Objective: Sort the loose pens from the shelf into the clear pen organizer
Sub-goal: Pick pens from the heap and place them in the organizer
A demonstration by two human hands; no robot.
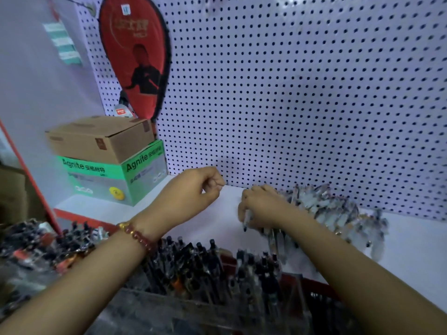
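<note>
We take the heap of loose pens (338,213) as our mark. It lies on the white shelf (411,250), its far side close against the pegboard (290,93).

The right hand (262,209) sits on the left end of that heap, palm down, fingers curled round several pens. Their dark tips stick out below the hand, toward us. The frame is blurred, so we cannot count them.

The left hand (193,189) hovers to the left of the heap, apart from both the heap and the right hand. Its fingers are curled in, the thumb is against the forefinger, and we see nothing held in it. A beaded bracelet (137,235) circles its wrist.

The clear pen organizer (169,308) stands in front of the heap, nearer to us and below both forearms. It is packed with upright dark-capped pens.

Well to the left of the heap, a cardboard box (96,139) rests on a green box (135,180). A red paddle case (135,56) hangs above them.
</note>
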